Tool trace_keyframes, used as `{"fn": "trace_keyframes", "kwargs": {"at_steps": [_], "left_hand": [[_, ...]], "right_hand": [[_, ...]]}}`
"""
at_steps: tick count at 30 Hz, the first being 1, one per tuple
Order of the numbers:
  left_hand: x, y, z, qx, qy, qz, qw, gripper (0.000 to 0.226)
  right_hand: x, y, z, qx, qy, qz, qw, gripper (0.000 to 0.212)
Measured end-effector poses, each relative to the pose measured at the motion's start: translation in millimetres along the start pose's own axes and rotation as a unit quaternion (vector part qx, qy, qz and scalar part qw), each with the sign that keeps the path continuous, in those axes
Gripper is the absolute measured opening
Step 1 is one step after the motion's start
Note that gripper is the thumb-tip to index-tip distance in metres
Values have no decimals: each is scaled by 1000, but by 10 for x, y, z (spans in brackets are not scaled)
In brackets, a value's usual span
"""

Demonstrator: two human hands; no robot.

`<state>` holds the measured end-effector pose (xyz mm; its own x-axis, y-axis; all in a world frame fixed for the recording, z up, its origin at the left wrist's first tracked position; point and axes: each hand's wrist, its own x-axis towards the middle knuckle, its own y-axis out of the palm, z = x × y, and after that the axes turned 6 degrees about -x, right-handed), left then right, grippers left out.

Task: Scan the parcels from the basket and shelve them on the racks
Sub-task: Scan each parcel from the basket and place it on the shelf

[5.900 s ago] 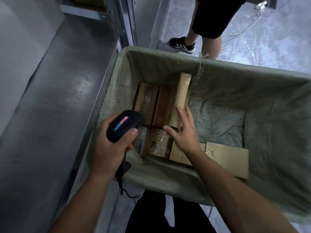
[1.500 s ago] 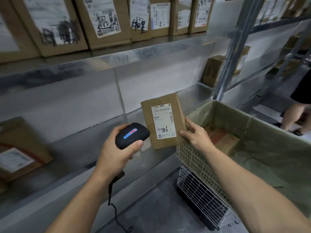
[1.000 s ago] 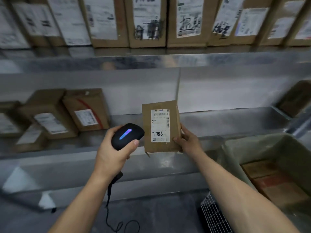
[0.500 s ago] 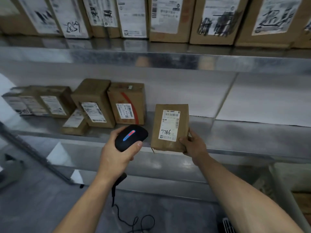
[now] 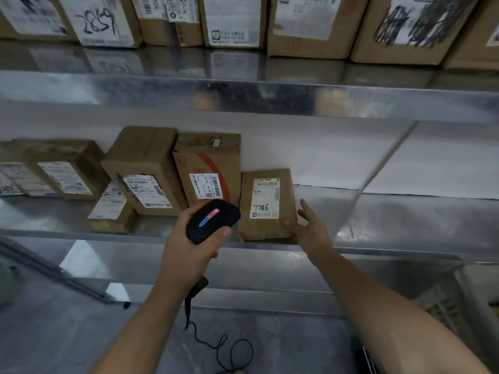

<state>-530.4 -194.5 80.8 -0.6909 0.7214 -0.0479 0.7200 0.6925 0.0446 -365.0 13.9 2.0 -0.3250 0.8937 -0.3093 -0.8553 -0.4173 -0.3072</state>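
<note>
Head view: your right hand (image 5: pixel 310 230) (fingers loose) touches the upright parcel (image 5: pixel 266 203); left hand (image 5: pixel 189 249) grips scanner (image 5: pixel 212 221). Standing near the shelf (image 5: pixel 405 225) edge, the parcel could topple.

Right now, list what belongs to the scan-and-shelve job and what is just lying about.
Job:
parcel marked 7786, upright on the shelf
scanner in the left hand
right hand touching that parcel

Lying about:
red-striped box beside it
other shelved boxes at left
labelled boxes on the upper shelf

Parcel (image 5: pixel 266 205) upright on shelf (image 5: pixel 405 225); right hand (image 5: pixel 310 230) beside; left hand (image 5: pixel 186 249) grips scanner (image 5: pixel 213 221)
</note>
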Motion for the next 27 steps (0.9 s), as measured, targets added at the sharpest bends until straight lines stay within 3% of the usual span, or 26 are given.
{"fn": "trace_keyframes", "kwargs": {"at_steps": [4,10,15,23,27], "left_hand": [[116,-38,1,-9,-5,10,1000,54],[241,-74,50,-12,-6,24,1000,51],[298,-101,79,-18,-8,34,999,66],[295,-106,134,-22,0,55,998,67],[260,6,108,-10,4,67,998,55]], "right_hand": [[-37,72,31,-92,-34,52,994,86],[-20,97,-22,-212,-47,50,975,95],[16,116,-23,-286,-47,35,956,94],[65,134,-105,-334,-47,42,941,93],[16,35,-138,-270,-86,57,957,89]]}}
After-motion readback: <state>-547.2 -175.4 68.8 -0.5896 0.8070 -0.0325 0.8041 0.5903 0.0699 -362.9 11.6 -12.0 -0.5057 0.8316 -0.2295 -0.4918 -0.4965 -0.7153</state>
